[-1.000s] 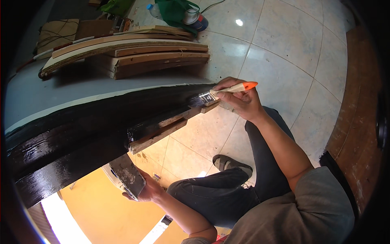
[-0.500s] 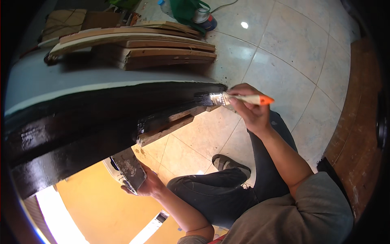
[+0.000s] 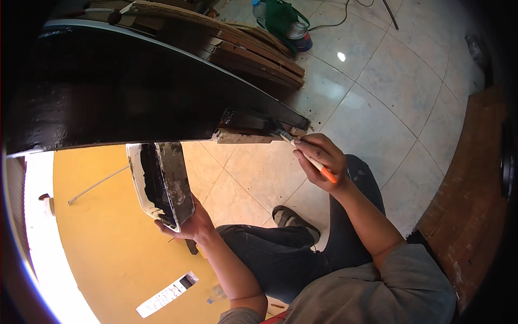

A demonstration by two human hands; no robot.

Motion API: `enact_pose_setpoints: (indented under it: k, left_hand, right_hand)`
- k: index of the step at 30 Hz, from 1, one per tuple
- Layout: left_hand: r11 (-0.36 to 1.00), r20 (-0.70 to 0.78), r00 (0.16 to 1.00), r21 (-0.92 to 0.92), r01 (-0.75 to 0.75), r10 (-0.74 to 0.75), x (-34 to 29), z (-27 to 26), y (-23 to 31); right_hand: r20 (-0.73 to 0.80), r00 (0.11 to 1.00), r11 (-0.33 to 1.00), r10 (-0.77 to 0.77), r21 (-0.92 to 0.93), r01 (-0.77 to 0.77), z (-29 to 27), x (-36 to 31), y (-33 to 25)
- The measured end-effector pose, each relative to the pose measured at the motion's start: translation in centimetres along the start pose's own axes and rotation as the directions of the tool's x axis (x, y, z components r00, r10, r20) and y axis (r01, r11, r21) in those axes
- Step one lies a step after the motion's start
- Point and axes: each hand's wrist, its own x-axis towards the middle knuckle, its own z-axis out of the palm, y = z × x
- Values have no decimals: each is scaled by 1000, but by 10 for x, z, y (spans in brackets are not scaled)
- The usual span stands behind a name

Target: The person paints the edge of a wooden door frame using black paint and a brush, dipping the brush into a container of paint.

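Note:
My right hand (image 3: 322, 159) is closed around a paintbrush (image 3: 308, 154) with a pale handle and an orange end. The brush's bristles touch the lower edge of a long black-painted board (image 3: 135, 92), close to its right end. A strip of bare wood (image 3: 245, 137) shows along that edge. Below the board, my left hand (image 3: 191, 224) grips a paint-smeared container (image 3: 178, 178) from underneath. Dark paint (image 3: 152, 178) coats the inside of this tilted container.
Stacked wooden boards (image 3: 259, 51) lie beyond the black one. A green bag (image 3: 283, 21) and a paint can (image 3: 298, 36) stand on the tiled floor (image 3: 372, 102). On the right is a brown wooden panel (image 3: 464, 178). My sandalled foot (image 3: 295, 222) rests on the tiles.
The brush has gone from the board's upper face down to its lower edge, its handle now slanting downward. The view has shifted, and more of the container's inside shows.

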Motion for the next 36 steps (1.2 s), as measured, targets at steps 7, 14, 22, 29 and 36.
enact_pose_setpoints:
  k: [7, 14, 22, 29, 36]
  left_hand:
    - [994, -38, 999, -107, -20, 16, 3, 4, 5]
    - [989, -6, 1000, -143, -21, 20, 4, 0, 9]
    - [982, 0, 1000, -190, -21, 21, 8, -2, 13]
    - [960, 32, 999, -280, -2, 11, 9, -3, 12]
    - [938, 78, 997, -342, 50, -25, 5, -3, 15]
  right_hand:
    - [-46, 998, 999, -43, -31, 42, 0, 34, -33]
    - [-181, 936, 950, -302, 30, 312, 10, 99, -74]
    - [-49, 996, 992, 74, -98, -78, 11, -9, 6]
    - [-72, 990, 987, -123, -114, 115, 16, 52, -60]
    - [-96, 986, 983, -133, -143, 118, 12, 31, -50]
